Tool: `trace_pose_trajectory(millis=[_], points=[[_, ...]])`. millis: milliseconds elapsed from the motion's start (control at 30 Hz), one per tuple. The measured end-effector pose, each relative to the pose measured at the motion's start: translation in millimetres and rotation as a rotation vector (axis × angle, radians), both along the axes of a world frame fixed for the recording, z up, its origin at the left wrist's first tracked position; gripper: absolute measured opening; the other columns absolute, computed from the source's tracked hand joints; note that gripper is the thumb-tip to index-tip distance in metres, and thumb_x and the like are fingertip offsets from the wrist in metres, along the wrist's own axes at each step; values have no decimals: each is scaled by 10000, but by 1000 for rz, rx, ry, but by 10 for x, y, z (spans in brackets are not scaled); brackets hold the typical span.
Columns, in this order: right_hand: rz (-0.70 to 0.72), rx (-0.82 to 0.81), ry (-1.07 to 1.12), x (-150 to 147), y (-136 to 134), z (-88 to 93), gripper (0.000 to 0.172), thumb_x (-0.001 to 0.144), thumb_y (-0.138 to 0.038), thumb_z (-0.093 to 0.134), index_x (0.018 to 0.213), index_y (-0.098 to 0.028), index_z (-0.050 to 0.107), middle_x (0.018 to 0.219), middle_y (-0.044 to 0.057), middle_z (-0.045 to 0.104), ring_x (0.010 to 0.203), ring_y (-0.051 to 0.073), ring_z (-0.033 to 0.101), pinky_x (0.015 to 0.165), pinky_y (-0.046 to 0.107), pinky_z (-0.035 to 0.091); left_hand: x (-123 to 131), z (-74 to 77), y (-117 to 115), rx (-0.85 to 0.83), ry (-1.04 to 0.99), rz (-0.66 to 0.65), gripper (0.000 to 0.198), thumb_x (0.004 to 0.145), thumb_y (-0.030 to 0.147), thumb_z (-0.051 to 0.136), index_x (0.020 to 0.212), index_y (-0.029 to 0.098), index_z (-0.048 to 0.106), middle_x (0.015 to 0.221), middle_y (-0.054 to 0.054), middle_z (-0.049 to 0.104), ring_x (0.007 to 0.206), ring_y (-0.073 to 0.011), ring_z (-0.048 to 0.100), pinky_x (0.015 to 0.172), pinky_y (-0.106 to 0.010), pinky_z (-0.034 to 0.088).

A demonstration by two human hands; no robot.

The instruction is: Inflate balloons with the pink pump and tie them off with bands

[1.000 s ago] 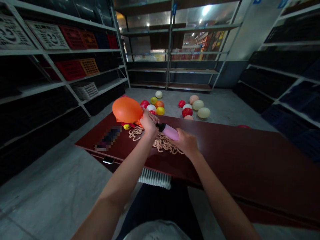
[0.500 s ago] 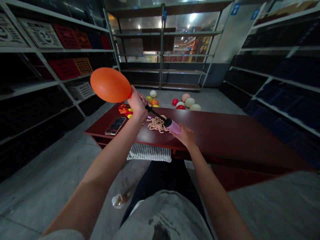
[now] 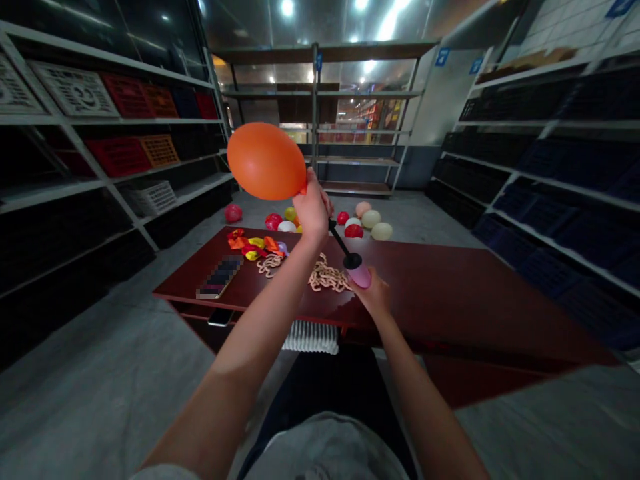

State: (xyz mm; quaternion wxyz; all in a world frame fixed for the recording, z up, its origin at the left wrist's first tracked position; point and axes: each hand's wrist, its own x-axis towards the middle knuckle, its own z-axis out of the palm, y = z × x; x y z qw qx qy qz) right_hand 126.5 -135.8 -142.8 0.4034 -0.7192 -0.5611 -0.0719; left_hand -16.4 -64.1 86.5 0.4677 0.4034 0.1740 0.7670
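One orange balloon (image 3: 265, 161) is hanging in the air in my remote view, appearing above the far edge of the table (image 3: 440, 287). My left hand (image 3: 313, 207) is gripping it at the neck, pinching it together with one end of the pump (image 3: 359, 275); fingers are covering the join, so I cannot tell how the two are fitting. My right hand (image 3: 375, 293) is wrapping the pump's pink part, over the table toward the near edge. Against a second ago, far more of the black rod (image 3: 339, 241) is showing between the hands, and the orange balloon is looming larger, though I cannot tell whether air or nearness is doing that. I am reading the pump as standing drawn out, partway through a stroke. Limp balloons (image 3: 256, 243) are lying by the far left corner of the table, tan coils (image 3: 327, 276) are sprawling in two heaps nearer the middle, and a phone (image 3: 223, 275) is resting near the left edge. Under the near edge, what is looking like a second phone (image 3: 220, 317) is sitting, and ribbed cloth (image 3: 311, 339) is jutting out. Beyond the far edge, inflated balloons (image 3: 371, 219) are dotting the grey floor (image 3: 75, 373). Racks (image 3: 315, 100) are standing on three sides, with coloured crates (image 3: 120, 155) filling bays on the left, dark crates (image 3: 565, 150) lining the right, and ceiling lights (image 3: 287, 8) glaring overhead.
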Motion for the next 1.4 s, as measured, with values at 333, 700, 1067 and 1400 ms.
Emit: trace_pose_trajectory(millis=[333,700,1067,1400], points=[[-84,-75,-32,-42,52,45,440,774,-631,602,946,-226,603,783,61,725,652,238,653,583,288,312,457,-703,256,-196,95,-89,669,899,696,495,450,231,324,314,45,296,263,-80,317,297,-232,250],[-90,-112,-163,-82,15,102,476,816,-659,563,974,-214,620,773,76,735,626,233,664,548,293,293,424,-975,268,-293,-45,-189,632,957,511,550,454,212,311,315,59,270,248,-68,281,308,-211,248],[93,-128,-339,-152,22,89,450,837,-615,625,1010,-200,636,827,68,740,724,213,691,582,286,324,-216,-1035,381,-439,-160,-109,568,987,508,501,553,216,280,406,73,207,303,-70,218,349,-236,237],[176,-124,-308,69,315,230,473,834,-605,637,1082,-202,635,907,77,748,783,233,694,621,290,376,-605,-425,533,-266,-155,-20,607,943,645,475,572,218,256,397,68,207,327,-78,188,354,-254,203]])
